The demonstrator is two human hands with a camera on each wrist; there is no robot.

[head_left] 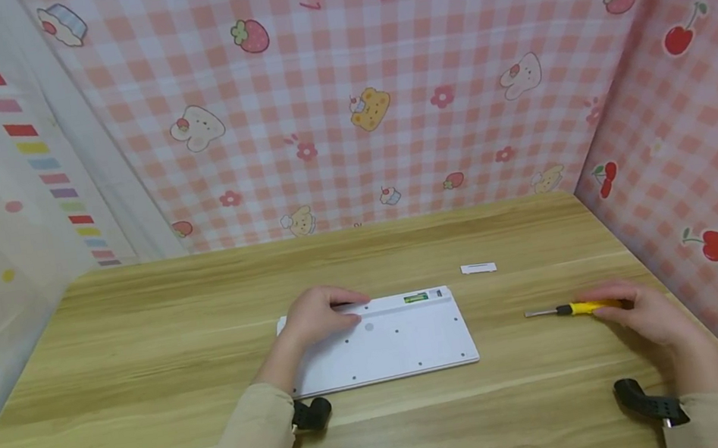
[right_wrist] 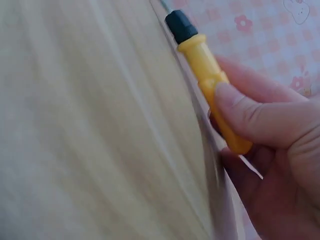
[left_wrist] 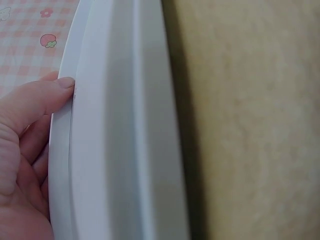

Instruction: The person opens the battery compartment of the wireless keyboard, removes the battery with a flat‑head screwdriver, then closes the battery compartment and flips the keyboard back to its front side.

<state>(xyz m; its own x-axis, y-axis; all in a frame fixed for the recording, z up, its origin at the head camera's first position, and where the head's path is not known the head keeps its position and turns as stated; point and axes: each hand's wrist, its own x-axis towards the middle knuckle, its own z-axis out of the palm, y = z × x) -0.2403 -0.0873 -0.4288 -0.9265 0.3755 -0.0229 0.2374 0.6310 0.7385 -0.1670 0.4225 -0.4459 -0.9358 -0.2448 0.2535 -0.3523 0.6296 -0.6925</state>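
A thin white keyboard (head_left: 411, 347) lies with its underside up, dotted with small dark screw holes. In its raised far strip an uncovered compartment shows a green battery (head_left: 415, 298). My left hand (head_left: 322, 317) grips that far edge towards the left; in the left wrist view the thumb (left_wrist: 64, 84) presses on the white rim, with the other fingers curled behind it. To the right, my right hand (head_left: 650, 313) pinches a screwdriver by its yellow handle (right_wrist: 212, 82). The screwdriver's metal shaft (head_left: 540, 313) points left, towards the keyboard.
A small white battery cover (head_left: 478, 268) lies on the wooden table (head_left: 162, 343), beyond the keyboard's far right corner. Checked pink cloth (head_left: 338, 173) hangs behind the table and along its right side. Black wrist cameras (head_left: 313, 414) sit at both sleeves.
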